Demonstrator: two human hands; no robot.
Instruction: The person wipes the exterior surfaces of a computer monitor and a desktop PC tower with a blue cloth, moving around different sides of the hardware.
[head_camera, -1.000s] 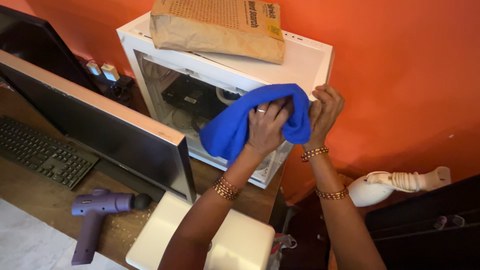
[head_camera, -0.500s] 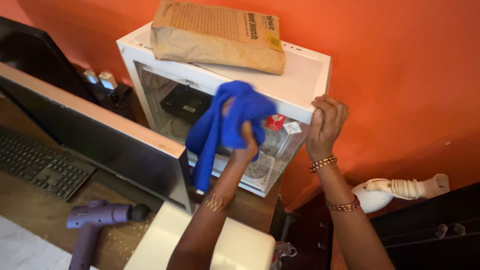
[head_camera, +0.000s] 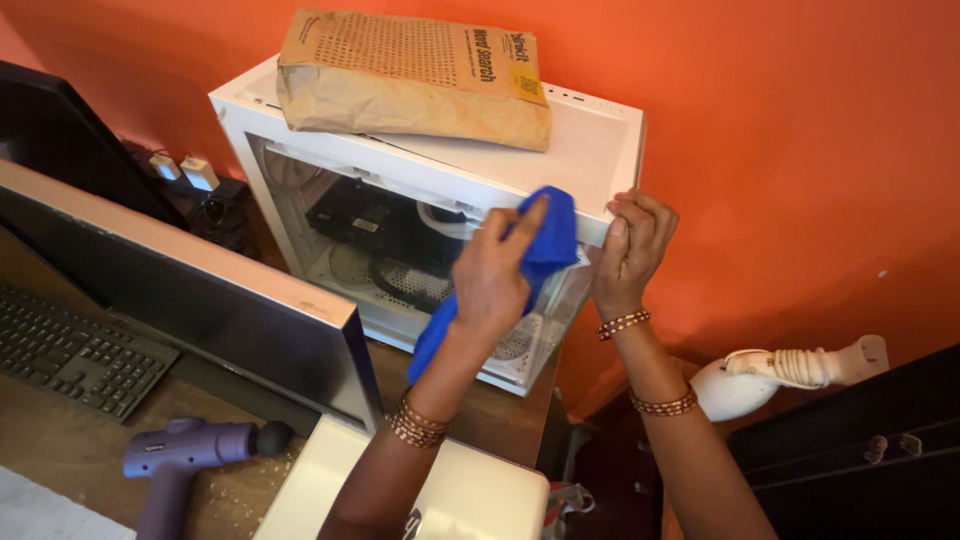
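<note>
A white computer case (head_camera: 590, 150) with a glass side panel stands on the desk against the orange wall. My left hand (head_camera: 497, 268) presses a blue cloth (head_camera: 545, 240) against the upper front corner of the glass panel; the cloth's tail hangs down past my wrist. My right hand (head_camera: 630, 245) grips the case's top front corner, fingers curled over the edge. A brown paper bag (head_camera: 410, 75) lies flat on top of the case.
A monitor (head_camera: 200, 300) stands left of the case, with a dark keyboard (head_camera: 70, 350) behind it. A purple massage gun (head_camera: 190, 450) lies on the desk near a white laptop (head_camera: 470, 500). A white corded appliance (head_camera: 790, 375) lies at the right, beside a dark cabinet (head_camera: 860, 450).
My left hand has swept the blue cloth from the case's front down and back up to its upper front corner. My right hand stayed on the corner, now gripping it.
</note>
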